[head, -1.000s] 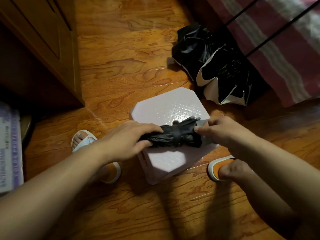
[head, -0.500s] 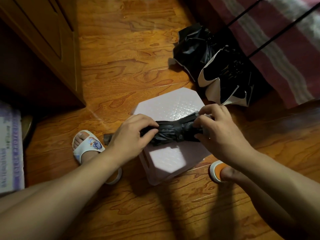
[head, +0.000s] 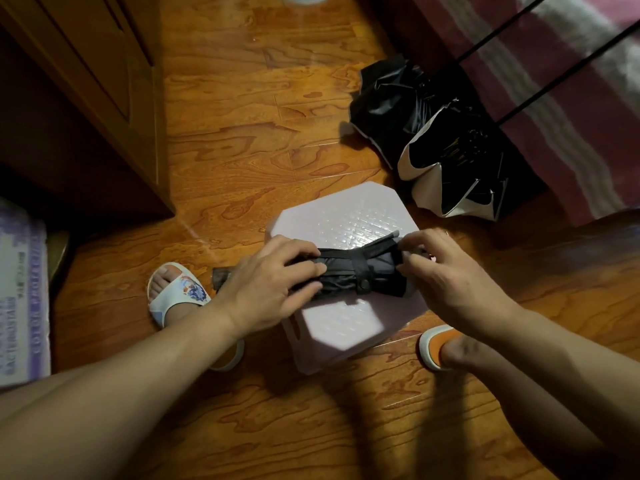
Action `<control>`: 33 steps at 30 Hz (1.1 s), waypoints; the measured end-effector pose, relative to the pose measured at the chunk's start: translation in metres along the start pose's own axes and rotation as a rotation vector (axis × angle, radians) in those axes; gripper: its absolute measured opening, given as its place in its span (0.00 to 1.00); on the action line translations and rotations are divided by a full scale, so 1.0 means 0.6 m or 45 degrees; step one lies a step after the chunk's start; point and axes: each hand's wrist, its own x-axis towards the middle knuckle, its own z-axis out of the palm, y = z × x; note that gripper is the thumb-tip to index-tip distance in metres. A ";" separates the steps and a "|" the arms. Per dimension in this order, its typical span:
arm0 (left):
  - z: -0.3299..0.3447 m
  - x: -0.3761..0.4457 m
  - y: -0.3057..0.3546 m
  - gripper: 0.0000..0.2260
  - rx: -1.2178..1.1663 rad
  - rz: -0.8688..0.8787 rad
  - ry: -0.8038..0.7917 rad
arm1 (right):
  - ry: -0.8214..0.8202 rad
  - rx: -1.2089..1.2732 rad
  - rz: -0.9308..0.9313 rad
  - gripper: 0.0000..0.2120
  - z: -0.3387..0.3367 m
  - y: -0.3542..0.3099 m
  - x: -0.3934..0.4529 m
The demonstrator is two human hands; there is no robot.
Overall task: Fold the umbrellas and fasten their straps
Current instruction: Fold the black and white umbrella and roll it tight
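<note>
Both hands grip folded black umbrella point(head: 349, 271) — left hand point(head: 266, 289) mid, right hand point(head: 446, 271) fingers pinching tip end.

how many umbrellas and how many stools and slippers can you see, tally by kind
umbrellas: 3, a folded one held by both hands over the stool, and two loose ones on the floor, black and black-and-white
stools: 1
slippers: 2, left and right
total: 6

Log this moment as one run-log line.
phase: strap fastening | left hand: grips black umbrella | right hand: holds its tip end | strap: wrapped round | support: stool
</note>
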 end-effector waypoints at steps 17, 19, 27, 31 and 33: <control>-0.024 -0.008 -0.013 0.45 0.323 0.143 -0.345 | -0.457 -0.080 0.079 0.37 0.003 -0.001 0.041; -0.029 -0.002 -0.011 0.42 0.268 0.117 -0.361 | -0.343 -0.130 0.031 0.33 -0.002 0.004 0.030; -0.027 0.001 -0.003 0.30 0.343 0.086 -0.308 | -0.258 -0.262 -0.022 0.35 0.034 0.013 -0.015; -0.024 0.004 -0.011 0.37 0.337 0.133 -0.250 | -0.265 -0.309 -0.141 0.36 0.038 0.040 0.002; -0.022 0.006 -0.015 0.36 0.349 0.147 -0.228 | -0.259 -0.333 -0.200 0.34 0.038 0.054 0.009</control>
